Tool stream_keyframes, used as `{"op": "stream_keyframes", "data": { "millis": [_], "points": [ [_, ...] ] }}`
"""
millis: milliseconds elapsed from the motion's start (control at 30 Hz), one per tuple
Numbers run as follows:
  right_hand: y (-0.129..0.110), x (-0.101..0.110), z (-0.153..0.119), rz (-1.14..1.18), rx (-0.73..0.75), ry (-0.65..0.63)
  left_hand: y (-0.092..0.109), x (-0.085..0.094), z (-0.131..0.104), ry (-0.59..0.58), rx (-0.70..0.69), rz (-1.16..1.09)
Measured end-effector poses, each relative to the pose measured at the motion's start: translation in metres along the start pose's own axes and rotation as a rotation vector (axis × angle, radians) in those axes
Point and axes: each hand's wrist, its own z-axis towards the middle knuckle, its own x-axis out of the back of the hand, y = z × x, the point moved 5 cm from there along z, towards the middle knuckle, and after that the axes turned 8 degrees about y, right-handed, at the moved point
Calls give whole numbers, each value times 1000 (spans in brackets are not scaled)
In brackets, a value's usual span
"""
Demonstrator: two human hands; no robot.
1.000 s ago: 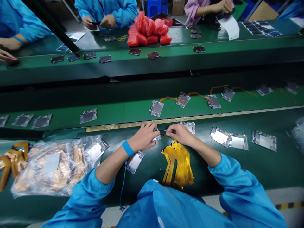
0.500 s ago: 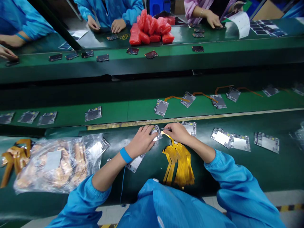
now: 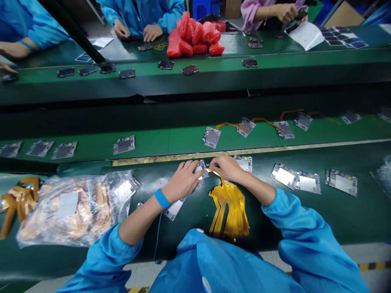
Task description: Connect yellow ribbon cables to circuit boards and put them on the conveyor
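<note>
My left hand (image 3: 185, 179), with a blue wrist strap (image 3: 162, 198) above it, is closed on a small circuit board (image 3: 201, 168) and holds it against the green bench. My right hand (image 3: 229, 168) pinches a slim grey tool (image 3: 213, 165), apparently tweezers, its tip pointing at the board's right edge. The end of a yellow flex cable (image 3: 217, 174) lies just under that tip; whether it touches the board I cannot tell. Below my right hand lies a fanned stack of yellow flex cables (image 3: 233, 209). Another board (image 3: 175, 208) lies partly beneath my left wrist.
Clear bags (image 3: 73, 209) of cables lie at left. More boards (image 3: 308, 182) lie at right, one (image 3: 244, 163) behind my right hand. Beyond, a green belt (image 3: 171, 142) carries boards, some with cables attached. Co-workers' hands (image 3: 152, 32) work across a farther belt with red bundles (image 3: 195, 36).
Boards on the near belt have shifted right; those on the far belt have shifted left. My hands stay almost in place. At upper right a co-worker's hand has risen from the table.
</note>
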Motion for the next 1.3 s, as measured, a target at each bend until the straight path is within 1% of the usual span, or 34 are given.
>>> {"op": "stream_keyframes", "data": {
  "millis": [133, 367, 600, 700, 800, 933, 1067, 1200, 1300],
  "points": [
    [-5, 3, 3, -31, 6, -16, 2, -2, 0, 4, -8, 5],
    [-8, 6, 1, -63, -10, -52, 3, -2, 1, 5, 10, -34],
    [-8, 3, 1, -105, -7, -59, 8, 0, 4, -45, -17, 19],
    [-9, 7, -3, -125, 26, -58, 9, 1, 5, -70, -23, 49],
    [-11, 9, -7, -127, 110, -28, 11, 3, 7, -76, -33, 67],
    [-15, 4, -8, -113, 221, 13, 10, 5, 7, -74, -26, 53],
    [-17, -2, -4, -92, 213, -2, 9, 5, 6, -93, -34, 73],
    [-16, 0, -3, -110, 204, -16, 9, 3, 4, -94, -48, 104],
    [-14, 0, -3, -120, 211, -11, 8, 3, 3, -87, -27, 92]
  ]
}}
